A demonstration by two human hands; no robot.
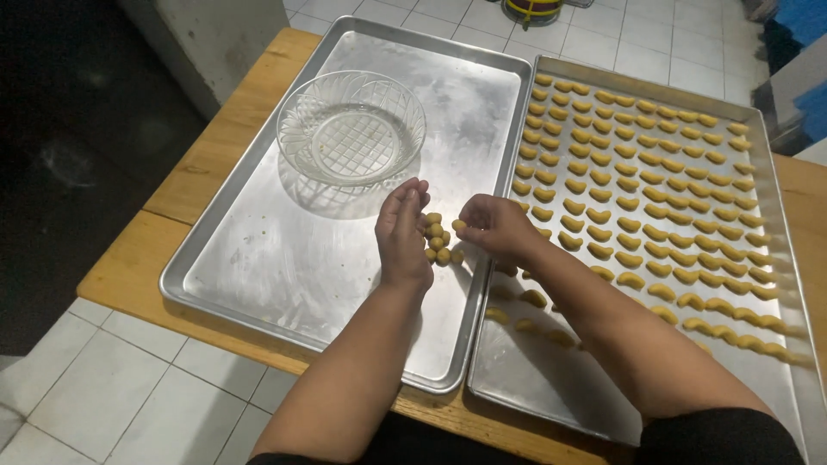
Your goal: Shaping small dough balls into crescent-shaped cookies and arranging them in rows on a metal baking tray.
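My left hand (402,232) rests edge-down on the left metal tray (258,250), fingers together, right beside a small cluster of yellow dough balls (438,243). My right hand (495,226) pinches one small yellow dough ball (459,225) at its fingertips, just right of the cluster, over the seam between the trays. The right metal tray (534,379) carries several rows of crescent-shaped yellow dough pieces (637,185); my right forearm hides some of them.
A clear glass bowl (351,127) stands on the far part of the left tray. Both trays lie side by side on a wooden table (189,164). White floor tiles surround the table; a wall corner stands at far left.
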